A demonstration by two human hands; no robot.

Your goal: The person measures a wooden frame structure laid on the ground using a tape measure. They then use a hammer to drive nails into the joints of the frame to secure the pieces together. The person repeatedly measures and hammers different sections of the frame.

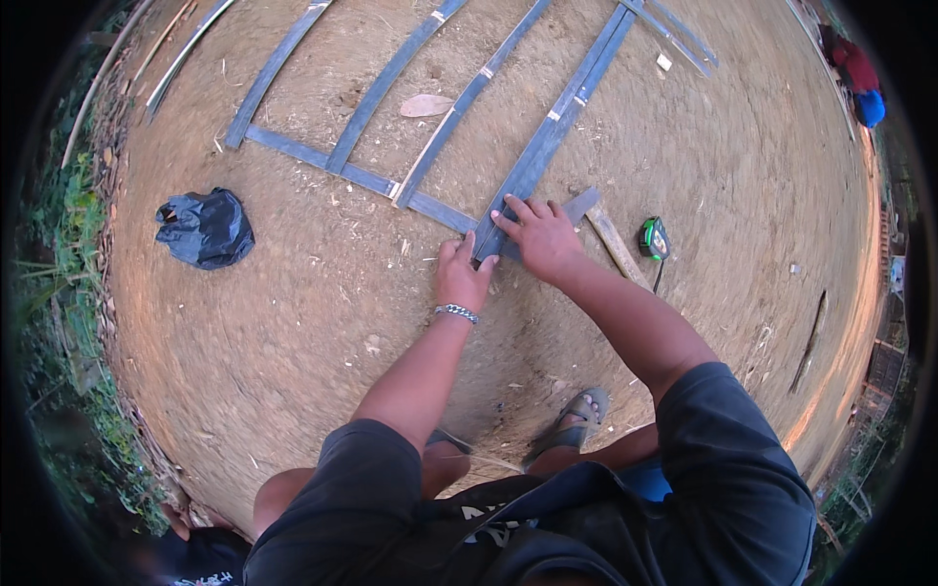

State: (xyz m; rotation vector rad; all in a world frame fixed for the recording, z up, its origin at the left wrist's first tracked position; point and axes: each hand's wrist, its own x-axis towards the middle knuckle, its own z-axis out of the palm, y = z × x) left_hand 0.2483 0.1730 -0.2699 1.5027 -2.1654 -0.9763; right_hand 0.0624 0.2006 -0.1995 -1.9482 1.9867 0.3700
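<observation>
Dark-painted slats with pale joints, like split bamboo, lie on the ground in a ladder-like frame. My left hand [464, 274], with a chain bracelet at the wrist, pinches the near end of the rightmost bamboo slat [532, 161] between thumb and fingers. Just above it, my right hand [543, 237] rests on the same slat, its fingers spread across the top; its thumb is hidden. A crosspiece [303, 151] runs under the slat ends, leftward from my hands. Beside my right hand lie a flat grey piece [582, 203] and a wooden handle [616, 239]; whether they are joined I cannot tell.
A green and black tape measure [654, 237] lies right of the handle. Off to the left sits a black plastic bag [207, 230]. Loose strips [679, 39] lie at the far right. People show at the right edge [855, 73] and lower left [200, 557]. Plants line the left side.
</observation>
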